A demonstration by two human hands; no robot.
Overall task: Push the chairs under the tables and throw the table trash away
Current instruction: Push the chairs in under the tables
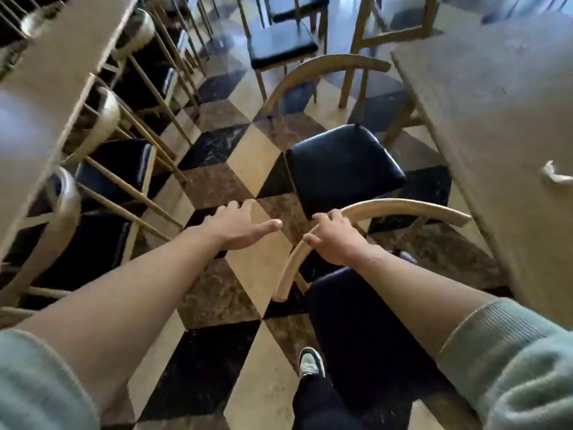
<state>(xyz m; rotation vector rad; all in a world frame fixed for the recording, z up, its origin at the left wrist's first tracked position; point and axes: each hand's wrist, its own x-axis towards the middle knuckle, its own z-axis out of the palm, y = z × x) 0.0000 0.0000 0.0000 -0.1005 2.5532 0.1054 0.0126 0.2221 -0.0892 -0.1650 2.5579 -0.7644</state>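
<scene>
My right hand [336,240] grips the curved wooden backrest [403,207] of the nearest chair, whose dark seat [356,324] lies under my forearm, out in the aisle beside the right table [496,119]. My left hand [240,226] hovers open over the floor just left of that backrest, touching nothing. A second chair with a black seat [344,169] and a curved back [325,65] stands farther ahead, also pulled out from the right table. A crumpled white piece of trash [555,175] lies on the right table near its right edge.
A long table [52,82] runs along the left with several black-seated chairs [114,172] tucked under it. More chairs [282,41] stand farther back. The floor is checkered tile [257,274]. My shoe [311,363] shows below.
</scene>
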